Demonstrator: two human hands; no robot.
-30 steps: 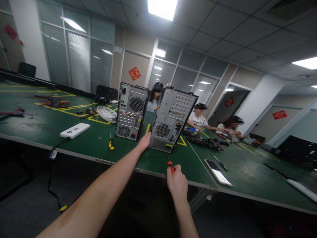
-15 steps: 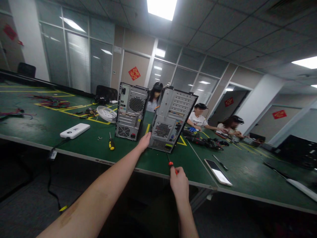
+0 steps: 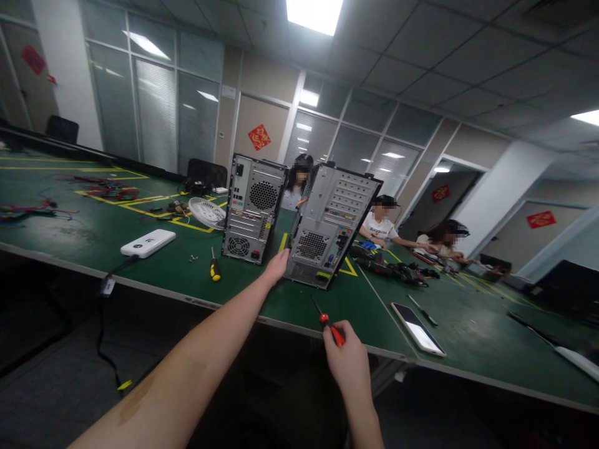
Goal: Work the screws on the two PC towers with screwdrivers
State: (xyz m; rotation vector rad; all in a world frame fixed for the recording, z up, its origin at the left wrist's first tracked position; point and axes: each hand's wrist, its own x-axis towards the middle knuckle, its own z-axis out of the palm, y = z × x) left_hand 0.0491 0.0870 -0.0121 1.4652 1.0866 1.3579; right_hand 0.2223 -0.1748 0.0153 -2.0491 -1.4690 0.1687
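Note:
My left hand [image 3: 277, 264] reaches out and rests against the lower left corner of a tilted grey computer case [image 3: 330, 224] on the green table [image 3: 140, 274]; its fingers are pressed to the case. My right hand [image 3: 347, 360] is closed round the red handle of a screwdriver [image 3: 328, 323], near the table's front edge. The screwdriver's dark shaft points up and left toward the case without touching it. A second computer case [image 3: 253, 208] stands upright just left of the first.
A yellow-and-black screwdriver [image 3: 214, 268], a white box [image 3: 148, 242] with a cable, a white fan [image 3: 208, 213] and loose screws lie to the left. A phone [image 3: 418, 320] lies to the right. Three people sit at the table's far side.
My right hand has drawn back slightly and tilted the screwdriver, so more of its red handle shows. The view has shifted a little. My left hand stays on the case.

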